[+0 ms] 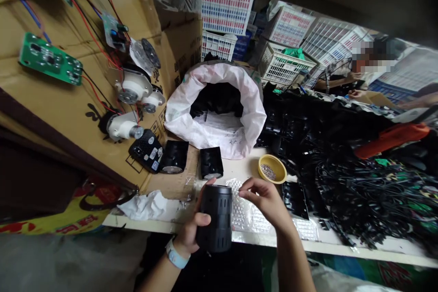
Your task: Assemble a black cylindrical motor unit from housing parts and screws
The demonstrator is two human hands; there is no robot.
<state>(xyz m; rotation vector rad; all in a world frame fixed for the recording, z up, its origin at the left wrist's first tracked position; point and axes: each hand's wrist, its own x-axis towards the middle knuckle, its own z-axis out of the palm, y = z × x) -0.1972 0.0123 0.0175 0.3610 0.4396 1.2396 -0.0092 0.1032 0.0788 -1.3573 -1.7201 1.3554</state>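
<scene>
My left hand is wrapped around a black cylindrical plastic housing with slots in its side, held upright at the table's front edge. To its right, apart from it, is my right hand, with thumb and forefinger pinched together; anything between the fingertips is too small to make out. Beyond that hand stands a yellow bowl with small metal screws in it. Two black housing parts, one on the left and one nearer the middle, rest behind the held housing.
A white sack with black parts inside stands at the back. Black cables are heaped on the right. Motors and green circuit boards hang by wires at the left. Bubble wrap covers part of the table. Another person works far right.
</scene>
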